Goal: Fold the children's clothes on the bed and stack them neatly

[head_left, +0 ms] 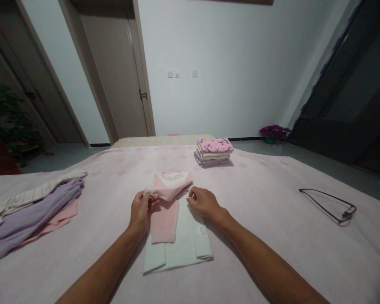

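A small pink and white long-sleeved shirt [180,249] lies on the pink bedspread in front of me, its sides folded inward. One pink sleeve [164,223] runs straight down over the white body. My left hand [142,211] is closed, pinching the pink fabric at the shirt's left edge. On the other side, my right hand [204,202] has its fingers curled together at the right shoulder edge, where the pink cloth is bunched. Its fingertips partly hide what they grip. The collar points away from me.
A folded stack of clothes [213,152] with a pink printed top piece stands at the far side of the bedspread [253,236]. Loose purple, striped and pink clothes [41,211] lie at left. Black-framed glasses [329,204] rest at right. Purple flowers [275,132] stand beyond.
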{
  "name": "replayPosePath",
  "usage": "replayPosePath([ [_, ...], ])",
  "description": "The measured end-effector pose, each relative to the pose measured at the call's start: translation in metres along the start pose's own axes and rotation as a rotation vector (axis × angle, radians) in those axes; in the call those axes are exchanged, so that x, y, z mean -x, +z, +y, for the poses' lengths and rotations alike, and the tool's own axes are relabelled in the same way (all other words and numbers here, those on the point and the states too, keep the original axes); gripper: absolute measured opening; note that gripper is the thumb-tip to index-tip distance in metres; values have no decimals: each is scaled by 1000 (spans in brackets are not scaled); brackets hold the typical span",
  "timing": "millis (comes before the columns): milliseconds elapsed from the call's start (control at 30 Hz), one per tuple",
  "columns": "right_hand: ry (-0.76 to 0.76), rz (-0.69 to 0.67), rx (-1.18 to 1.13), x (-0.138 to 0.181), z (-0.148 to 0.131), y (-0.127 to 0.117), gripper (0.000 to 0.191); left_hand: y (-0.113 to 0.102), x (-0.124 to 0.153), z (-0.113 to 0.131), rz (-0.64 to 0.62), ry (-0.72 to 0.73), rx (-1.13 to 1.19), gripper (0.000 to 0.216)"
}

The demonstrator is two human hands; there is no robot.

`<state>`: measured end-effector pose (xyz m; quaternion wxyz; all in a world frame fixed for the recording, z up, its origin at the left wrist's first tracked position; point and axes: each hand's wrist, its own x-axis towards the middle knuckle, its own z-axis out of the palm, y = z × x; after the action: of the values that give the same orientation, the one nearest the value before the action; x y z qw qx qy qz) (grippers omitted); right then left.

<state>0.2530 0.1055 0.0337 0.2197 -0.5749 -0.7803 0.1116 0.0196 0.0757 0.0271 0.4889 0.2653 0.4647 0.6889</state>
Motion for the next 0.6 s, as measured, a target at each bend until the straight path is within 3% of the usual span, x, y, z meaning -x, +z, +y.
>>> replayPosePath([
  [133,35,-122,234,3,-18,-1,32,0,-2,-1,-9,21,52,17],
  [267,79,-164,290,-1,-22,-2,37,1,-5,5,-41,64,156,20],
  [433,104,-173,198,-9,-16,-6,27,0,-8,12,-73,86,200,27],
  [600,66,-63,16,-14,-15,-4,21,5,-6,15,-94,123,166,30],
])
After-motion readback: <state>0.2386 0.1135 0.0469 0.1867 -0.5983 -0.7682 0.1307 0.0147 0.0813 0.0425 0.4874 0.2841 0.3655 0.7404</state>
